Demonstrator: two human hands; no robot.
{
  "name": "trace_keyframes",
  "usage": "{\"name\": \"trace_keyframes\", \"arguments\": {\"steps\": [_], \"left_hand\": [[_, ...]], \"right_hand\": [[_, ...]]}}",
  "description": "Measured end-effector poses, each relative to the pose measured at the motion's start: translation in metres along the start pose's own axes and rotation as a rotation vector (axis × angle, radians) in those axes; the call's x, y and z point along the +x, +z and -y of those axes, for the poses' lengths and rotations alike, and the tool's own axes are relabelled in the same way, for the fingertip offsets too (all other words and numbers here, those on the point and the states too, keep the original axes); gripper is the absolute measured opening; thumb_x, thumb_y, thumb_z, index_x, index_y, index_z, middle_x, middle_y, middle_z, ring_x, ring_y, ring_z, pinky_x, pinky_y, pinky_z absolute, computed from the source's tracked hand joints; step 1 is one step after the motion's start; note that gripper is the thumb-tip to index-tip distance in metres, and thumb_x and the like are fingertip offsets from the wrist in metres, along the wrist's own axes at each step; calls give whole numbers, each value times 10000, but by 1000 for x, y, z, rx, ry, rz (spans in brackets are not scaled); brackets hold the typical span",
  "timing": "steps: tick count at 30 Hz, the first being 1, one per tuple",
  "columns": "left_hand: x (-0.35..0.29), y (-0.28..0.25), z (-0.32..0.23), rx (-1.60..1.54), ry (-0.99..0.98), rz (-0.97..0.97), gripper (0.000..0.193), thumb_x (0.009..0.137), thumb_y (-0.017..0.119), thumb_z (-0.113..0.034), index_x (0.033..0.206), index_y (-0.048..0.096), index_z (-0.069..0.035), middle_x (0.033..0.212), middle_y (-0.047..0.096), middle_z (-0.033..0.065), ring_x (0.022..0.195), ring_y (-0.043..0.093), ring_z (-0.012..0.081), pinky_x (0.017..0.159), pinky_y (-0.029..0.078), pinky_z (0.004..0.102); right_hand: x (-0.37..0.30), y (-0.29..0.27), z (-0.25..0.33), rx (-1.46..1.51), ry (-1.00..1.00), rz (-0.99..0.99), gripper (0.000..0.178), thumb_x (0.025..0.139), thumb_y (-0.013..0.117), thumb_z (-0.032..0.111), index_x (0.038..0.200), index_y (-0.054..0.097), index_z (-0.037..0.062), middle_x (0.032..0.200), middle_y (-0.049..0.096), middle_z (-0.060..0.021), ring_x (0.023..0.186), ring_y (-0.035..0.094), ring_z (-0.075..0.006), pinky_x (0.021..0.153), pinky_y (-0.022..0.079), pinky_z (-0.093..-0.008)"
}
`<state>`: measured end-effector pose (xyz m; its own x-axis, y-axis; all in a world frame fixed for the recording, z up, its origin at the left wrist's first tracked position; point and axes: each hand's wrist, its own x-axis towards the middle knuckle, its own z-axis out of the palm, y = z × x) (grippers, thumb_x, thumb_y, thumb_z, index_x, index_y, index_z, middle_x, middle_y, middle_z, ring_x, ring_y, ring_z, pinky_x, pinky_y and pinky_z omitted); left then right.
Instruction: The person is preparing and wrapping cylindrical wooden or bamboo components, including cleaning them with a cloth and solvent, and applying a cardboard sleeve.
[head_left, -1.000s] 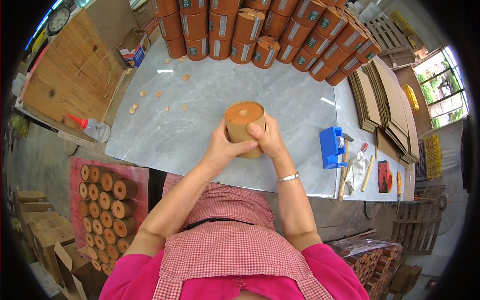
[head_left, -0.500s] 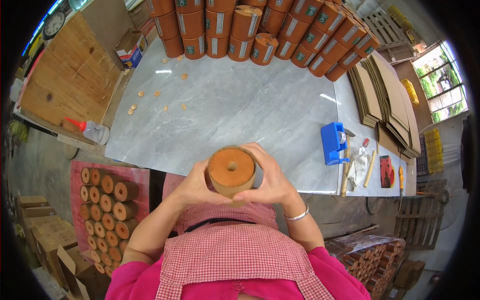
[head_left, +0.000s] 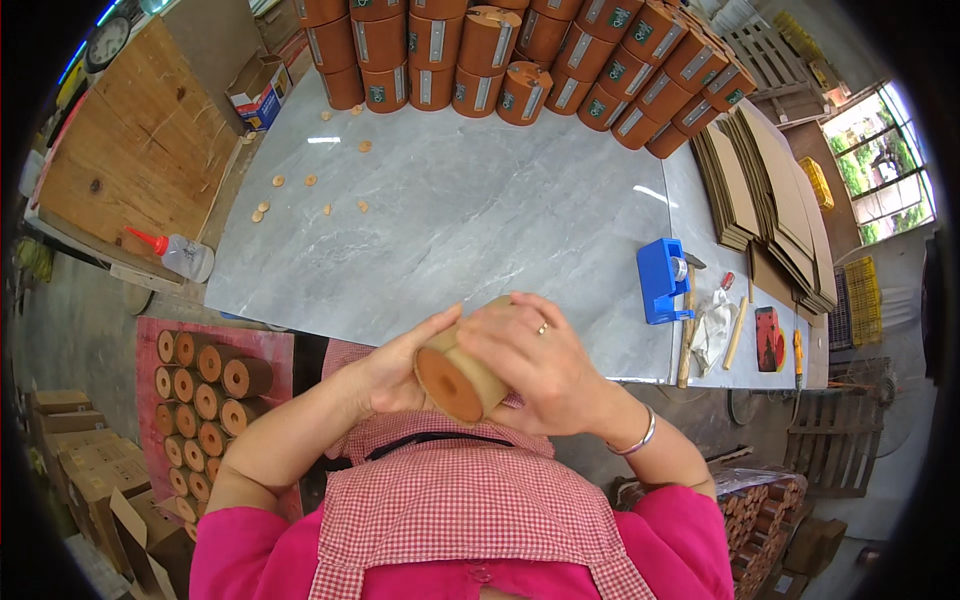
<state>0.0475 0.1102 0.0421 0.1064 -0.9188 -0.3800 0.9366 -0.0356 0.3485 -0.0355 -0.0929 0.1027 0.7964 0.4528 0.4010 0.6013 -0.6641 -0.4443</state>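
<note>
the right hand (head_left: 545,365) curls its fingers over a tilted brown cylinder (head_left: 470,378); the left hand (head_left: 392,372) cups its opposite side, some fingertips hidden. beyond the fingers lies the worktop (head_left: 450,215). a loosened grip could let the slanted cylinder slip down.

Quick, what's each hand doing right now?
Left hand: holding the cylinder from its left side.
Right hand: holding the same cylinder, fingers bent over its upper side.
</note>
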Motion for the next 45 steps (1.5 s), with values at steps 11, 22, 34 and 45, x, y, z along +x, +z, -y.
{"name": "trace_keyframes", "arguments": {"steps": [11, 22, 34, 45], "left_hand": [[19, -10, -16, -10, 130, 262, 584, 977, 634, -273, 1448, 423, -2, 1332, 571, 180, 1194, 630, 304, 1015, 561, 444], [36, -11, -28, 392, 504, -188, 731, 848, 753, -306, 1419, 440, 28, 1281, 595, 165, 1171, 633, 256, 979, 559, 409], [45, -5, -21, 668, 729, -302, 782, 736, 823, -185, 1395, 433, -27, 1279, 566, 121, 1212, 571, 228, 1009, 509, 386], [58, 3, 7, 882, 654, -263, 870, 681, 825, -223, 1417, 405, -21, 1310, 545, 123, 1235, 545, 234, 1043, 463, 393]], "right_hand": [[-5, -8, -10, -281, -79, -7, 488, 719, 773, 209, 1200, 729, 277, 1437, 551, -65, 1351, 477, -310, 1150, 317, -490], [-38, 30, -22, 459, 587, -312, 859, 871, 743, 222, 1560, 287, -9, 1564, 336, -276, 1353, 503, -409, 1061, 449, -490], [-25, 63, -44, 783, 568, -438, 755, 953, 703, 311, 1514, 348, -47, 1345, 603, -195, 1256, 598, -275, 1048, 480, -385], [-40, 61, -30, 708, 596, -633, 527, 984, 645, 255, 1363, 496, -80, 1204, 682, -170, 1119, 655, -221, 946, 516, -348]]}}
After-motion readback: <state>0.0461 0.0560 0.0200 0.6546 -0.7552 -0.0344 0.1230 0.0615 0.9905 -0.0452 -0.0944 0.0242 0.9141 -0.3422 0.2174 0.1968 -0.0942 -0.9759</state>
